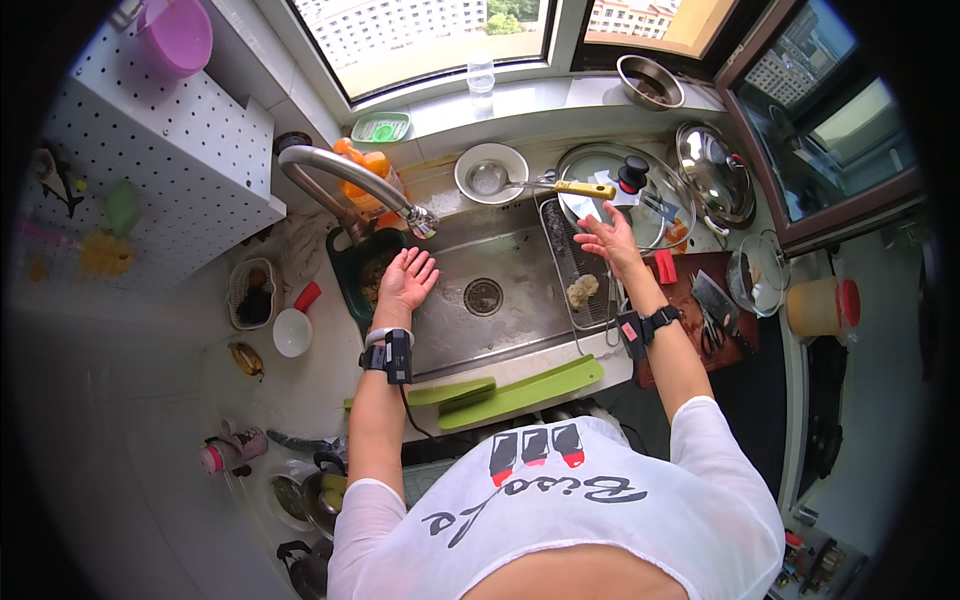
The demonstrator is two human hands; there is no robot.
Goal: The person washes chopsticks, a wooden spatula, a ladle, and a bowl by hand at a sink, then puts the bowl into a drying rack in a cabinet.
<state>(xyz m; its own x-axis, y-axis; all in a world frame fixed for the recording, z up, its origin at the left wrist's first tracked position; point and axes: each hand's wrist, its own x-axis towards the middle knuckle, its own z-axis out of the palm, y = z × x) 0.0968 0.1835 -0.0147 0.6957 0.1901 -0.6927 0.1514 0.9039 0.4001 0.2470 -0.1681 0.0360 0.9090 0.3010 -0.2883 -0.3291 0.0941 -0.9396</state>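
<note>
My left hand (409, 279), palm up and holding nothing, hovers at the left side of the stainless steel sink (517, 277). Just above it is the spray head of a metal faucet (424, 223). A dark green strainer basket (352, 289) with food scraps sits partly behind that hand. With fingers spread, my right hand (611, 240) is raised over the sink's right side, near a glass lid (577, 161). Below it a wire drain rack (600, 311) holds a pale, lumpy sponge or scrubber (582, 291). A yellow-handled ladle (585, 189) rests across a white bowl (491, 150).
A cleaver (715, 300) and black-handled scissors (711, 334) lie on the brown cutting board (739, 274) at right. Green splash guards (521, 394) line the sink's front edge. An orange bottle (373, 184) stands behind the faucet. At left are a white cup (292, 334) and a banana (246, 360).
</note>
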